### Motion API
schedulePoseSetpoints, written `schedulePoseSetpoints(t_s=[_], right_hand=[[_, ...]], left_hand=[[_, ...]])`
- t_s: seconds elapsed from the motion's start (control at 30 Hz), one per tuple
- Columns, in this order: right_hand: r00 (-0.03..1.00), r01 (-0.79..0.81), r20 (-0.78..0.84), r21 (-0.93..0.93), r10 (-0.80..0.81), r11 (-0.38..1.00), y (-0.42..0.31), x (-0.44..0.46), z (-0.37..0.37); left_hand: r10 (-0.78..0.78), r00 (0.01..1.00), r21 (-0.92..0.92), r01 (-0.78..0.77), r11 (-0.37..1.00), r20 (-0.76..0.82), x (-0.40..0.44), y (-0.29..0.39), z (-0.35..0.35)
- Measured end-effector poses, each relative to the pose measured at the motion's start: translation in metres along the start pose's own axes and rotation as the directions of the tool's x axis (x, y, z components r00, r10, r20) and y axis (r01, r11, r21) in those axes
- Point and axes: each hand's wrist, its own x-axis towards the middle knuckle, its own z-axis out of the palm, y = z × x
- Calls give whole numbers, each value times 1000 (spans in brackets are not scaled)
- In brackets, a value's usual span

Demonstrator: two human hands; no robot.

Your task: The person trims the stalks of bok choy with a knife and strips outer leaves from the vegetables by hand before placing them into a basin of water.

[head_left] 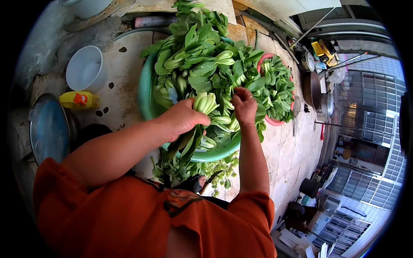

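My left hand (186, 119) is closed around a bok choy (205, 103), its pale stem end pointing up and its dark leaves hanging below the palm. Close by on the right, my right hand (245, 106) has its thumb and fingers curled together against the greens. What those fingers pinch, if anything, is too small to make out. Both hands are over a large green basin (147, 92) heaped with bok choy (202, 56). Some heads lie low in the basin, under my left hand.
A red basin (275, 122) of greens stands to the right. Leaf trimmings (172, 167) and a knife (211, 182) are near my feet. On the left are a white bucket (87, 69), a yellow bottle (79, 100) and a metal basin (49, 127). A wok (312, 89) leans at right.
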Motion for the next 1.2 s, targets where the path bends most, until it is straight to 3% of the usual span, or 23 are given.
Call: schedulePoseSetpoints(t_s=[0.07, 0.17, 0.2, 0.23, 0.33, 0.43, 0.5, 0.57, 0.83, 0.9, 0.97, 1.03, 1.07, 1.1, 1.13, 1.17, 1.2], right_hand=[[993, 119, 12, -68, -119, 990, -12, 11, 17], [962, 273, 24, -187, -273, 944, -36, 34, 41], [957, 291, 62, -245, -284, 925, -34, 48, 45], [945, 327, 99, -259, -311, 909, -37, 61, 53], [930, 339, 231, -247, -285, 908, -45, 81, 63], [917, 288, 349, -237, -195, 928, -41, 89, 64], [938, 242, 314, -287, -148, 927, -9, 114, 66], [928, 289, 312, -250, -206, 924, 6, 123, 64], [891, 414, 320, -284, -321, 865, 4, 99, 14], [863, 469, 351, -290, -363, 834, -3, 77, -2], [813, 544, 404, -271, -419, 794, -13, 52, -16], [773, 591, 444, -243, -453, 770, -26, 23, -20], [781, 570, 448, -224, -435, 791, -57, -7, -11], [788, 548, 452, -206, -417, 811, -87, -37, -2], [761, 611, 411, -193, -502, 768, -62, -42, -9], [787, 595, 398, -290, -471, 750, -77, -57, -5], [786, 593, 364, -214, -500, 776, -81, -66, 1]], left_hand=[[-23, 999, 20, 24, 1000, -34, -2, 2, 4], [72, 996, 27, -71, 997, -49, -5, 4, 12], [170, 985, 61, -168, 984, -37, -1, 1, 11], [209, 976, 224, -190, 956, -66, -4, 4, 10], [352, 933, 344, -307, 888, -75, -2, -1, 14], [380, 922, 420, -318, 850, -70, 5, -6, 20], [337, 938, 429, -272, 861, -84, 4, -2, 22], [381, 921, 496, -291, 818, -87, 14, -6, 24], [470, 875, 411, -390, 824, -114, -22, 27, 10], [529, 811, 392, -415, 821, -249, -16, 31, 12], [569, 782, 395, -453, 799, -254, -17, 35, 7], [500, 814, 328, -404, 854, -296, -16, 41, 6], [539, 777, 379, -416, 827, -324, 13, 32, 9], [542, 775, 374, -421, 827, -325, 15, 32, 6], [482, 846, 328, -399, 857, -230, 16, 32, 3], [417, 900, 287, -369, 884, -127, 15, 33, 1], [420, 899, 290, -371, 882, -127, 14, 33, 2]])
